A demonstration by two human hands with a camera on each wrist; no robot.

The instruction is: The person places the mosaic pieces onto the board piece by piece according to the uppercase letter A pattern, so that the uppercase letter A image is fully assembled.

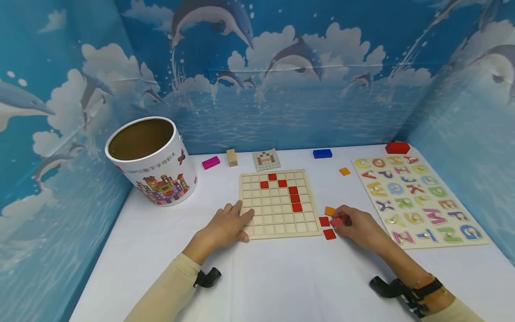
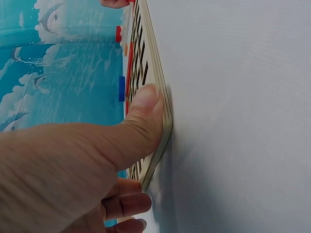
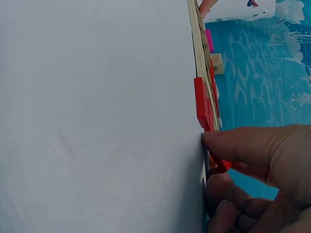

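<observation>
A table [image 1: 273,281] with a white cloth filled the lower view. On its right lay a letter board [image 1: 417,227]; at far left stood a white bucket [image 1: 187,181] (printed with a colourful castle). Between them, a wooden grid board [image 1: 273,223] lay flat. The left hand [image 1: 226,226] rested relaxed at its near left corner, not clenched. The right hand [image 1: 359,226], just beyond the grid's right edge, pinched a red tile [image 1: 336,222] between thumb and fingers. Two loose tiles [image 1: 324,221], also red, and an orange tile [image 1: 330,211] lay near those fingers. Six placed tiles [image 1: 295,198], red too, curved across the grid.
</observation>
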